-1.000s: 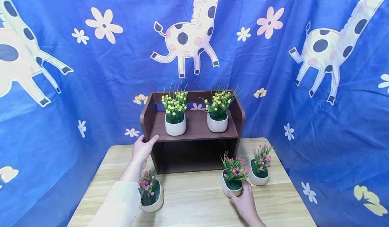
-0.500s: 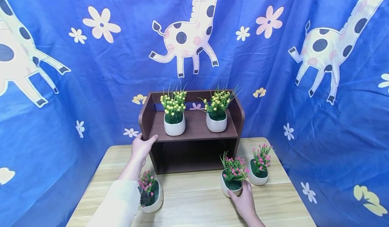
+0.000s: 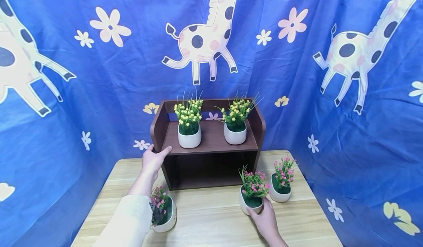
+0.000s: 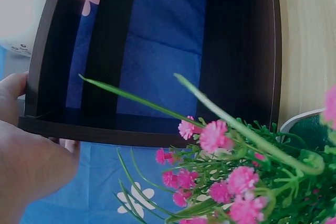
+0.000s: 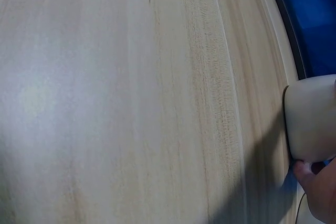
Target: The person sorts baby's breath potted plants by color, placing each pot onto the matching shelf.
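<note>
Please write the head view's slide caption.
Left hand grips brown wooden shelf; right hand holds white rounded pot of pink flowers.

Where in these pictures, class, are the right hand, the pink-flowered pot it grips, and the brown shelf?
Right hand (image 3: pixel 265 218): head view, on the back of the hand.
Pink-flowered pot (image 3: pixel 244 205): head view, on its white outer wall.
Brown shelf (image 3: pixel 212 138): head view, on its upper board's bare middle.

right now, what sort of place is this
Probably a staged indoor booth: blue giraffe-print cloth hangs around a wood-grain table that bears a small dark shelf and potted flowers.
</note>
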`<state>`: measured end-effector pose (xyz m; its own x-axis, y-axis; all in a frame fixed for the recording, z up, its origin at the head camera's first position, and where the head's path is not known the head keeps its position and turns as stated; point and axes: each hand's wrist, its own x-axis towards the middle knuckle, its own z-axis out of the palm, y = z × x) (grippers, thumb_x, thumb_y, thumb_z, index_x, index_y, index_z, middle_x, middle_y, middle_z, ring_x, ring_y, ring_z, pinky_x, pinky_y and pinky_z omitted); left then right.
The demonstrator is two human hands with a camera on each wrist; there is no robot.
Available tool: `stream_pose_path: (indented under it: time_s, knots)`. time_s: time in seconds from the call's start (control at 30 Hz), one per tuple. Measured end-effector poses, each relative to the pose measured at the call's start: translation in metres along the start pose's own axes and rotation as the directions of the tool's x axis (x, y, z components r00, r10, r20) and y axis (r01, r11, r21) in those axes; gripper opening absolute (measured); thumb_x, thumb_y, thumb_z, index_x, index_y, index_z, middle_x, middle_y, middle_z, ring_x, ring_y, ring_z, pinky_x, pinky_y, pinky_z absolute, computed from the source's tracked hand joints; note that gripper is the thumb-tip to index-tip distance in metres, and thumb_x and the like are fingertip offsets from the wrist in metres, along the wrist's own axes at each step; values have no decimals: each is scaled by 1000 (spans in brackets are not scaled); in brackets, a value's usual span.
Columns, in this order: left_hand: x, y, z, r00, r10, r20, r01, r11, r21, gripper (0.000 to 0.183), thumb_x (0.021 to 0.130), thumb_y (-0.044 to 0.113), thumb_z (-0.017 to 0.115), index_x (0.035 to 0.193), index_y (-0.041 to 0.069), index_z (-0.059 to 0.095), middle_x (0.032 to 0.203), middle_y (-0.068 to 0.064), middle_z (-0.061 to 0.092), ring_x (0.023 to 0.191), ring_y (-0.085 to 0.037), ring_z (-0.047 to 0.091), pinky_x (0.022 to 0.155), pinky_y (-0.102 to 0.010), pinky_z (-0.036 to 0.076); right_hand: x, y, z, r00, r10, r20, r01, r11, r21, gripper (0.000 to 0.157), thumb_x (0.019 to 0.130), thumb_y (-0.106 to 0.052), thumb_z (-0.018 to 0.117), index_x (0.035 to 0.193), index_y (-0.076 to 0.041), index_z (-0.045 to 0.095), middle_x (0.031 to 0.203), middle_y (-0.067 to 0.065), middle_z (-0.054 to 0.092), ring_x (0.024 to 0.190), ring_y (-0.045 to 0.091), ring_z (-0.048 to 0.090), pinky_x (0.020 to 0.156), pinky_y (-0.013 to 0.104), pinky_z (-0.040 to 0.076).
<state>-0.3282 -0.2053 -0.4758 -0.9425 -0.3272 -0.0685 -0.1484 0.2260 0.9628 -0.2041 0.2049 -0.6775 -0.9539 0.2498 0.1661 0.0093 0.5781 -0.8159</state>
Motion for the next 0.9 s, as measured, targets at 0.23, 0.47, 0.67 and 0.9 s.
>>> stream_pose_path:
  time_s: [0.23,0.47,0.67,0.9]
  knots:
    - [2,-2,0,1000,2,5,-3,1000,3,81,98,36,81,160,1,43,160,-27,52,150,-39,49,132,-53,37,1,1,4,1000,22,-11,-22,999,26,86,83,-18,94,151,10,49,146,33,59,139,51,57,121,65,44]
    - [1,-2,-1,1000,7,8,-7,1000,8,79,99,36,79,159,-1,43,161,-28,51,151,-40,48,132,-53,36,-2,-5,11,999,4,-35,-2,999,49,82,80,-17,96,144,12,54,140,33,62,134,50,61,118,64,47]
    - [0,-3,-3,1000,9,13,-9,999,32,78,100,39,79,158,-1,45,161,-28,52,152,-41,48,132,-54,36,-2,-14,22,1000,-1,-28,3,998,67,76,79,-20,97,139,8,59,137,26,65,129,42,65,114,58,53]
    - [-3,-2,-4,1000,2,22,-3,999,45,78,100,41,78,158,-1,46,162,-29,51,153,-42,47,132,-55,36,2,-31,37,1000,-28,-13,29,994,107,77,79,-21,98,141,5,60,137,22,65,125,37,68,106,48,60]
